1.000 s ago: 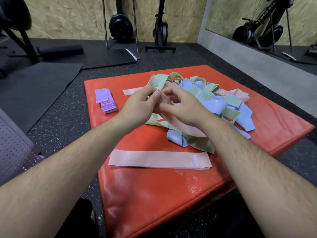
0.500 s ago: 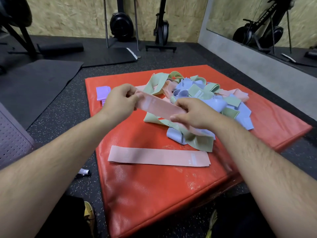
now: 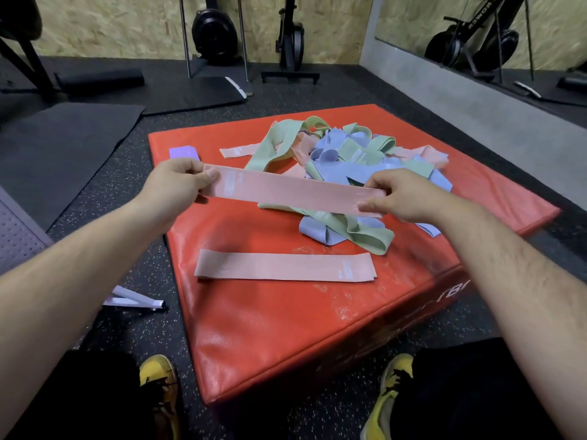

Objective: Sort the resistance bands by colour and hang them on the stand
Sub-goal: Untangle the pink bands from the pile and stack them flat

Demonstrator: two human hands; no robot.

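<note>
Thumb and fingers of the left hand (image 3: pixel 178 185) are clamped on one end of a pink band (image 3: pixel 295 193), held flat above the red mat (image 3: pixel 286 328); its other end is pinched by the right hand (image 3: pixel 403 198), before the mixed pile (image 3: pixel 349 154).

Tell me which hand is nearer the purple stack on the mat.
Left. The left hand is just in front of the purple stack, gripping one end of the pink band; the right hand grips the other end, off to the stack's right.
</note>
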